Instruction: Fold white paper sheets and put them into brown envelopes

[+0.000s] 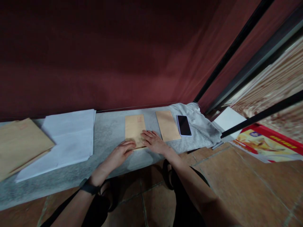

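A tan paper envelope (134,126) lies on the grey cloth in front of me. My left hand (120,154) is at its lower left corner, with bent fingers on top and the thumb at the near edge, gripping it. Flat across its lower right part rests my right hand (153,142), fingers stretched out and holding nothing. Just right of that hand is a second tan envelope (167,125), apart from the first. Beyond it a phone (184,125) with a dark screen and pale edge lies face up.
Larger tan envelopes (21,142) overlap a stack of white paper sheets (73,135) at the left. The grey cloth (109,126) covers a long, narrow surface against a dark red wall (118,88). Black poles (232,50) and a red-yellow box (270,143) are at the right.
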### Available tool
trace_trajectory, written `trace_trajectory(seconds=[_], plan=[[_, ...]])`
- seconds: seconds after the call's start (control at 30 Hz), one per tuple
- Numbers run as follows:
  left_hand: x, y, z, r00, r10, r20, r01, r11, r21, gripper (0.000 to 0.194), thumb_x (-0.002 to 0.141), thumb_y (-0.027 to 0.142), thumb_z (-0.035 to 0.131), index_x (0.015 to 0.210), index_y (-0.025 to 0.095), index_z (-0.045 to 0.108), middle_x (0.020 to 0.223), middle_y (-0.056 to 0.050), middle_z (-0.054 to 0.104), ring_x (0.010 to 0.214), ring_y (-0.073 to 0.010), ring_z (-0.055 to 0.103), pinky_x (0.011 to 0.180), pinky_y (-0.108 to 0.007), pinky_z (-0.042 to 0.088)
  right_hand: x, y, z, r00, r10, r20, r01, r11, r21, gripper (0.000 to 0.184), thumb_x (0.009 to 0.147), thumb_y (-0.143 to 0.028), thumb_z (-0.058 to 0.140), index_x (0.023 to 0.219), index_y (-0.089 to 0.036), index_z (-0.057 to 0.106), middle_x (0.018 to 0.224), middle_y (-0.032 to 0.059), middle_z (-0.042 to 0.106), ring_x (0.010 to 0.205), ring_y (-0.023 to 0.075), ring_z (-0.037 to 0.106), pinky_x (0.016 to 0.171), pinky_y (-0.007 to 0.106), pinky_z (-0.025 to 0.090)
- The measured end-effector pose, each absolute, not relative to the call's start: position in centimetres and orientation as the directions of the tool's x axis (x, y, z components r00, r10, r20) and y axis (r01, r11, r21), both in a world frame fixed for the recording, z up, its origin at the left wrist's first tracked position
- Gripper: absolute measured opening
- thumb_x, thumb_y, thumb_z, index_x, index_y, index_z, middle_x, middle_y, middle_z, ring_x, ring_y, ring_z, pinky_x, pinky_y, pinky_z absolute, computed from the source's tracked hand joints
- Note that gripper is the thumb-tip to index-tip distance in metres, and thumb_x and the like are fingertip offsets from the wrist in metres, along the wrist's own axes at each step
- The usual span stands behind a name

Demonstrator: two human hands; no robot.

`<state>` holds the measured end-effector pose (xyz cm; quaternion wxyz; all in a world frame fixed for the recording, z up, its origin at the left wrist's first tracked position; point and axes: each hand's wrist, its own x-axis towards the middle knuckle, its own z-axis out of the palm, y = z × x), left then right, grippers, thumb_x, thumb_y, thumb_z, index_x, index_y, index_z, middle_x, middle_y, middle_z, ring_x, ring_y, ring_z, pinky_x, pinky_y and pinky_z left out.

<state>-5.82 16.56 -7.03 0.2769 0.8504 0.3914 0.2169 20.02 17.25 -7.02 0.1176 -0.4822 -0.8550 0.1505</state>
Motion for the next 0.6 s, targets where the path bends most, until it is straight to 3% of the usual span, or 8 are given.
trace_trajectory(seconds=[0.23,0.37,0.5,0.6], plan=[[-4.7,16.6,-6.6,0.559,0.803,0.206,0.558,-0.548,0.623,0.016,0.092,0.023,0.053,0.091,0.022,0.069,0.104,-0.006,0.071,0.106,-0.0205,0.064,0.097,-0.037,0.053,20.3,16.8,-7.0,-0.529,0.844,0.088,0.769,0.521,-0.370,0.059,0.104,-0.046,0.052,0.156,-0.020,0.040,0.164,0.0095,0.036,0.151,0.0213,0.032,0.125,0.045,0.024],[-4.4,16.4,-6.9,0.507,0.835,0.215,0.632,-0.530,0.566,0.017,0.093,0.024,0.051,0.093,0.022,0.068,0.105,-0.007,0.069,0.105,-0.0222,0.063,0.097,-0.039,0.053,19.9,16.4,-7.0,-0.492,0.862,0.118,0.792,0.500,-0.349,0.059,0.102,-0.041,0.056,0.155,-0.018,0.042,0.163,0.0112,0.038,0.152,0.0231,0.031,0.125,0.047,0.025],[-3.9,15.8,-8.1,0.459,0.853,0.250,0.719,-0.521,0.460,0.028,0.097,0.027,0.045,0.111,0.021,0.068,0.121,-0.010,0.067,0.115,-0.0250,0.061,0.102,-0.044,0.051,17.8,14.8,-7.0,-0.458,0.867,0.198,0.802,0.499,-0.330,0.052,0.103,-0.030,0.051,0.153,-0.015,0.045,0.159,0.0125,0.044,0.149,0.0230,0.037,0.125,0.046,0.026],[-3.5,15.2,-9.7,0.404,0.876,0.264,0.796,-0.479,0.369,0.043,0.100,0.027,0.036,0.135,0.017,0.058,0.147,-0.015,0.055,0.136,-0.0286,0.051,0.110,-0.050,0.046,15.7,12.5,-7.8,-0.481,0.842,0.245,0.780,0.539,-0.317,0.055,0.106,-0.038,0.044,0.154,-0.010,0.042,0.159,0.0132,0.044,0.149,0.0226,0.036,0.126,0.042,0.027]])
